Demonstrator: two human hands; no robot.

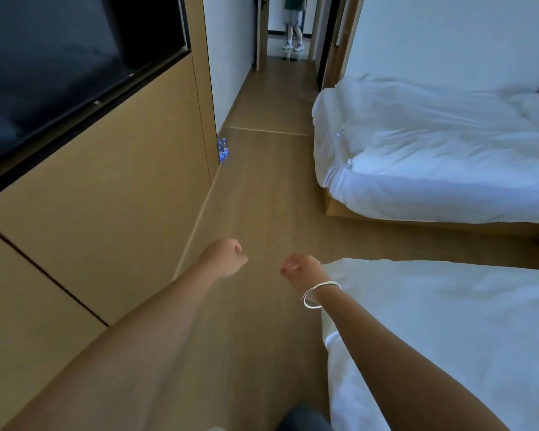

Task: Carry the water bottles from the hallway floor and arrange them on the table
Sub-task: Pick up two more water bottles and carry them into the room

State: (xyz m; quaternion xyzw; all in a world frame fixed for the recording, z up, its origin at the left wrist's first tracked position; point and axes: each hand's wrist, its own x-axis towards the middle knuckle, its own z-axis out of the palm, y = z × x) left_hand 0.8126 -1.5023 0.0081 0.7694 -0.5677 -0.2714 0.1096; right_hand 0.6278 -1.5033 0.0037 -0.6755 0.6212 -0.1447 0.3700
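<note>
Both hands out front, lower centre of frame, nothing held: left hand (226, 257) and right hand (300, 269) have fingers loosely curled. Silver bangle (321, 294) on right wrist. Water bottles (223, 149) stand on wood floor (262, 194) at the wall-panel corner, mid-frame, well apart from hands. White beds (433, 144) on the right.

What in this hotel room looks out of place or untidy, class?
The clear plastic water bottles with blue labels stand on the wooden floor against the wall corner, an odd spot. The white duvet is rumpled.
</note>
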